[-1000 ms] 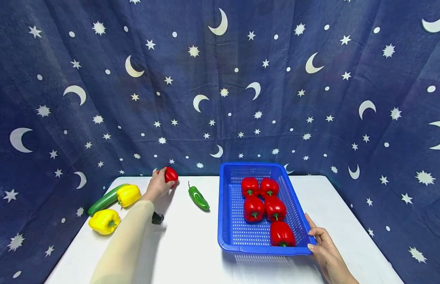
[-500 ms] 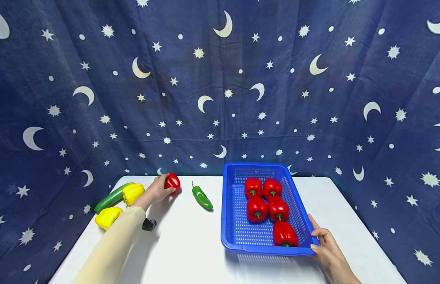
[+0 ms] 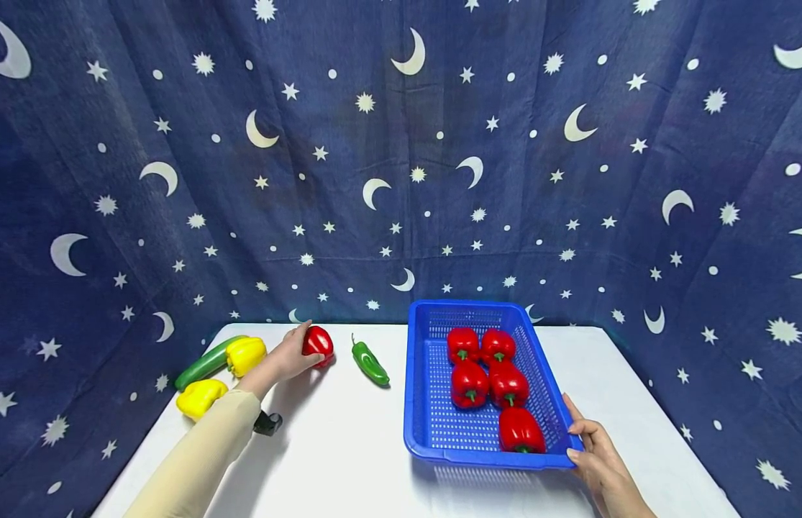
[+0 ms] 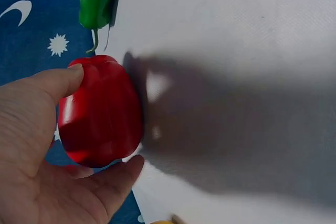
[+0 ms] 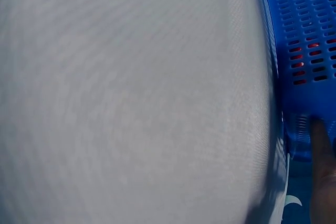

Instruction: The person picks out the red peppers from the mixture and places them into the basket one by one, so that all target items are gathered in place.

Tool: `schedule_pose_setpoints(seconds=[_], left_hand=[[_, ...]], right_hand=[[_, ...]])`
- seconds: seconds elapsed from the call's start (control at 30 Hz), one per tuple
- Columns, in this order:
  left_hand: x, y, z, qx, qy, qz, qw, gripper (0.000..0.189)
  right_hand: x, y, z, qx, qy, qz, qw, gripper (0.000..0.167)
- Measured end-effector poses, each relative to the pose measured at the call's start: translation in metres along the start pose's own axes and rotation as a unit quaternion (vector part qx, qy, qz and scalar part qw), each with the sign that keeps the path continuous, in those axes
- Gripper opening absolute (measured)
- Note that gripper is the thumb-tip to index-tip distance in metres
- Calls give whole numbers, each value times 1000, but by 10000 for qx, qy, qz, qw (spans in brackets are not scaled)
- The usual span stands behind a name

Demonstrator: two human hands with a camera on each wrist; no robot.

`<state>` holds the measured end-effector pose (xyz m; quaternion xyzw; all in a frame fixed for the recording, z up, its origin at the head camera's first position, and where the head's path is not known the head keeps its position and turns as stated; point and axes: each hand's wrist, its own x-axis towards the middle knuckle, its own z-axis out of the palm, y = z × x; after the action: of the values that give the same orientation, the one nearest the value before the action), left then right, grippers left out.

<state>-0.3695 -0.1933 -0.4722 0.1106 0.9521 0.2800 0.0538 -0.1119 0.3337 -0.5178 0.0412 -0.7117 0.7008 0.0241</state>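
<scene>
At the back left of the table, my left hand (image 3: 293,356) grips a red bell pepper (image 3: 319,347). The left wrist view shows the thumb (image 4: 63,80) on one side of the red bell pepper (image 4: 101,114) and fingers (image 4: 118,182) at its other side. Whether it touches the table cannot be told. My right hand (image 3: 604,467) holds the near right corner of a blue plastic basket (image 3: 488,456). Several red bell peppers (image 3: 469,383) lie inside that basket. Only a dark finger (image 5: 321,156) against the blue basket (image 5: 302,95) appears in the right wrist view.
A green chili pepper (image 3: 371,362) lies between the left hand and the basket. Two yellow bell peppers (image 3: 247,355) and a cucumber (image 3: 209,361) lie on the left, partly beside my forearm. Behind the white table (image 3: 349,446) hangs a dark blue curtain (image 3: 349,144).
The left hand and its red bell pepper have come a little nearer to me from the back edge. The head view has shifted slightly. My right hand stays on the basket corner.
</scene>
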Motion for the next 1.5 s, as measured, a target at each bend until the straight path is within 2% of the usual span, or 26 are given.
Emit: schedule_pose_setpoints(seconds=[0.1, 0.17, 0.43, 0.57, 0.63, 0.9, 1.1, 1.2, 1.3, 1.4, 1.5], left_hand=[[1, 0, -2, 235, -5, 80, 9997, 97], [4, 0, -4, 360, -49, 208, 9991, 96], [13, -1, -10, 394, -401, 1070, 9927, 67], [13, -1, -14, 607, -378, 1245, 9896, 59], [12, 0, -16, 698, -354, 1199, 9897, 59], [8, 1, -25, 1230, -301, 618, 9900, 59], [7, -1, -26, 1445, -155, 592, 9876, 61], [9, -2, -24, 1159, -184, 536, 9916, 65], [10, -4, -20, 452, -348, 565, 9968, 65], [10, -7, -17, -285, -587, 666, 9956, 60], [10, -8, -15, -543, -616, 751, 9938, 56]], right_hand=[[0, 0, 0, -27, 55, 11, 10000, 21], [-1, 0, 0, -48, 95, 13, 9999, 21], [-1, -1, 2, 167, 68, -7, 9998, 21], [-1, -2, 3, 203, 20, -111, 9997, 21], [-1, -2, 3, 231, -1, -158, 9996, 21], [-1, -3, 1, 299, -126, -214, 9992, 21], [-1, -4, 1, 287, -93, -120, 9995, 22], [-1, -4, 2, 239, -58, -104, 9996, 23], [-1, -4, 2, 251, -39, -98, 9996, 22], [-1, -4, 3, 213, -1, -77, 9997, 21], [-1, -4, 3, 171, 39, -70, 9998, 21]])
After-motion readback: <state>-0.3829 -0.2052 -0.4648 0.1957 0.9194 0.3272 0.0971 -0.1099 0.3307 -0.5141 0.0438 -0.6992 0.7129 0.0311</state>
